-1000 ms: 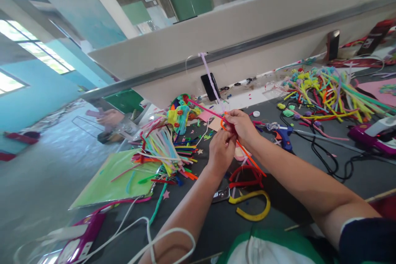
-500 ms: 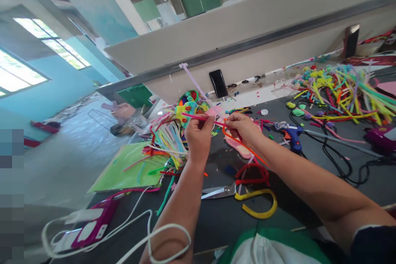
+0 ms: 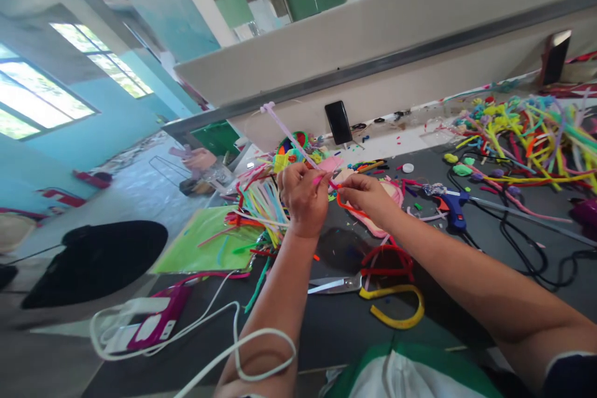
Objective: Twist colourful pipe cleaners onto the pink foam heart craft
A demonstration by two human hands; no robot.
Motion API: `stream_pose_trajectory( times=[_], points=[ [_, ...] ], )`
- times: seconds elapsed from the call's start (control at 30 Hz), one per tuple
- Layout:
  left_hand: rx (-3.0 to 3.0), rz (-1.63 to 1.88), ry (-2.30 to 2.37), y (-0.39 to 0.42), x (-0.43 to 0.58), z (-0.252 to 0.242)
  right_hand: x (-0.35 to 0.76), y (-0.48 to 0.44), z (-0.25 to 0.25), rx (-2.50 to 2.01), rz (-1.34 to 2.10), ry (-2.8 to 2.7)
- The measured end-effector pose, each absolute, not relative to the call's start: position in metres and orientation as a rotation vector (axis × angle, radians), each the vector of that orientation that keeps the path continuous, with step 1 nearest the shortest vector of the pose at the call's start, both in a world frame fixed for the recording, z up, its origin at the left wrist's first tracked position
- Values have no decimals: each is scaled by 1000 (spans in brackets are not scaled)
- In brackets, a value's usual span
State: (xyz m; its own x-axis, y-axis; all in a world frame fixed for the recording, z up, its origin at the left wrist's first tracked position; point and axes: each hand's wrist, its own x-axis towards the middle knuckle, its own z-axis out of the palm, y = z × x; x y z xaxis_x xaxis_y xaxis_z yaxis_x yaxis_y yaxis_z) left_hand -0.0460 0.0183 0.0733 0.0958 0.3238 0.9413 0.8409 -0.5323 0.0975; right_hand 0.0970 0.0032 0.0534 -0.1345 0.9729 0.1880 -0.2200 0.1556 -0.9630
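My left hand [image 3: 305,199] is closed in a pinch on a lilac pipe cleaner [image 3: 286,132], which sticks up and left to a knobbed tip. A short piece of a bright pink pipe cleaner [image 3: 333,185] shows between my two hands. Close beside it, my right hand [image 3: 368,196] pinches an orange pipe cleaner [image 3: 344,204] that bends in a loop below the fingers. The fingertips of both hands nearly meet, and how the stems cross there is too small to tell. Under the hands lies a pale pink flat piece [image 3: 394,193]. Large scissors [image 3: 342,285] with red and yellow handles rest nearer me.
A blue glue gun [image 3: 457,210] with dark cables lies at the right, below a heap of coloured pipe cleaners [image 3: 541,137]. A phone [image 3: 338,122] leans on the partition. Left are a pipe-cleaner bundle [image 3: 263,202], a green sheet [image 3: 196,242] and a purple power strip [image 3: 161,323] with white cable.
My left hand has turned its back more toward me, and the pink stem's long left end no longer shows. The view has shifted slightly, bringing a black rounded shape in at the left.
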Motion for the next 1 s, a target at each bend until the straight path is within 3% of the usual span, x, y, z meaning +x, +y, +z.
stream_pose_trajectory(
  times=[0.47,0.77,1.0],
  points=[
    [-1899,-1481,-1115,12,-41,75,97,10,44,-934,1058,-1330],
    [-2094,-1516,-983,-8,-11,47,106,9,59,-653,1412,-840],
    [-2153,-1562,-1000,-4,-3,29,110,12,60,-581,1484,-735]
  ],
)
